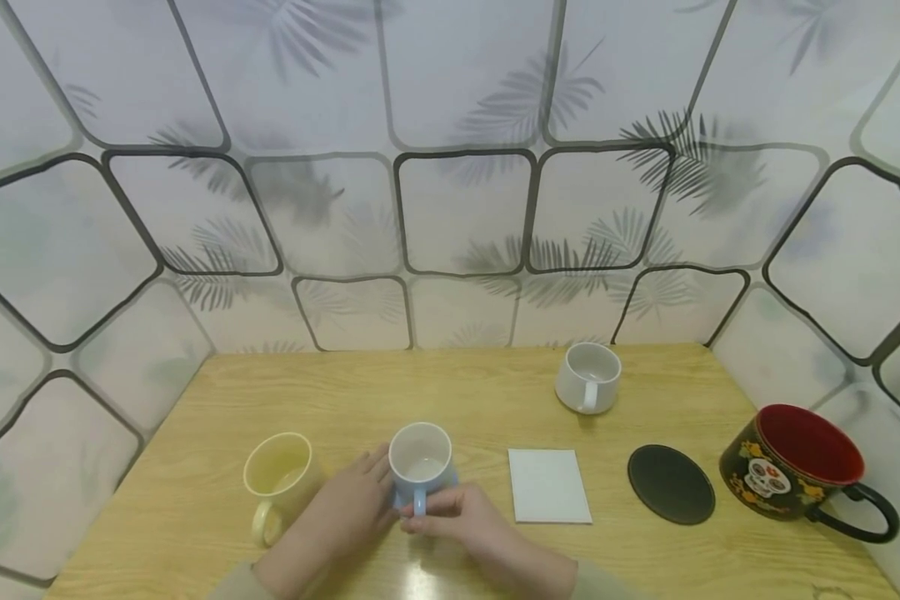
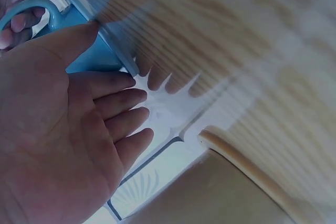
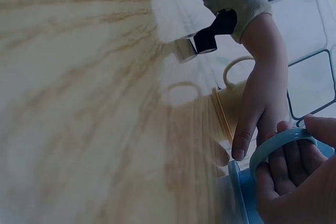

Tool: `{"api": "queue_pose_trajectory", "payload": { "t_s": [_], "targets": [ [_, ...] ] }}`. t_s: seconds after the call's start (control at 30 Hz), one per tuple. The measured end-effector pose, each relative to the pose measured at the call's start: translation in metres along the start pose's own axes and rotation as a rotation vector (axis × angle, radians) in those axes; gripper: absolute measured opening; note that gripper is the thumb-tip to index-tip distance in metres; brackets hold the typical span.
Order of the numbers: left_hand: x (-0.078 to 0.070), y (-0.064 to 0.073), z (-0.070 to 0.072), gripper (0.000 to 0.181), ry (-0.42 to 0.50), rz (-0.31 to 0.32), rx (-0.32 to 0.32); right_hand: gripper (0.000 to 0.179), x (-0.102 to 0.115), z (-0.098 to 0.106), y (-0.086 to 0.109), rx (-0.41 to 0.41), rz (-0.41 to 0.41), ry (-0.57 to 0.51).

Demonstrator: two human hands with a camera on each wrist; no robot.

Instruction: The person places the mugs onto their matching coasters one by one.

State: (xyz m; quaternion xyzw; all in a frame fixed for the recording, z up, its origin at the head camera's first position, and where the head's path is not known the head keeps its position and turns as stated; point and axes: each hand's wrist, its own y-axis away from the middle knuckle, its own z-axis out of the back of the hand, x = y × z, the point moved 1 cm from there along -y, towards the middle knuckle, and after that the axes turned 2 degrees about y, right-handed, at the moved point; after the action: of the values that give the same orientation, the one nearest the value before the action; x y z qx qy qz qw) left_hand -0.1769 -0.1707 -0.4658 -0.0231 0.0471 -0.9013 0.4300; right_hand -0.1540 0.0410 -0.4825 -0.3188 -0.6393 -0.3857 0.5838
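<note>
In the head view a light blue mug [image 1: 422,457], white inside, stands upright on a blue coaster [image 1: 399,501]. My right hand [image 1: 465,521] grips its handle [image 1: 419,500] from the near side. The right wrist view has the curled fingers [image 3: 286,169] at the blue handle loop. My left hand [image 1: 354,498] lies along the left side of the mug and coaster, palm toward them. Seen from the left wrist, its fingers [image 2: 123,103] are straight, with thumb and forefinger tips right at the coaster's rim [image 2: 116,51].
A yellow mug [image 1: 281,477] stands left of my left hand. To the right are a white square coaster [image 1: 549,486], a black round coaster [image 1: 671,484] and a black mug with a skull design [image 1: 776,475]. A white cup [image 1: 588,379] stands farther back, before the patterned wall covering.
</note>
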Motion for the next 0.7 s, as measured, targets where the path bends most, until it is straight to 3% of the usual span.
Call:
{"api": "queue_pose_trajectory", "payload": {
  "t_s": [0.27,0.5,0.7],
  "targets": [
    [0.003,0.0,0.0,0.069,0.068,0.007,0.008,0.03,0.003,0.005,0.004,0.054,0.022,-0.016],
    [0.004,0.001,0.002,0.069,0.049,0.001,0.005,0.034,0.007,0.009,0.007,0.101,0.034,-0.021],
    [0.004,0.004,0.01,0.066,0.056,0.006,-0.01,0.035,0.01,0.02,0.011,0.06,-0.024,0.006]
  ]
}}
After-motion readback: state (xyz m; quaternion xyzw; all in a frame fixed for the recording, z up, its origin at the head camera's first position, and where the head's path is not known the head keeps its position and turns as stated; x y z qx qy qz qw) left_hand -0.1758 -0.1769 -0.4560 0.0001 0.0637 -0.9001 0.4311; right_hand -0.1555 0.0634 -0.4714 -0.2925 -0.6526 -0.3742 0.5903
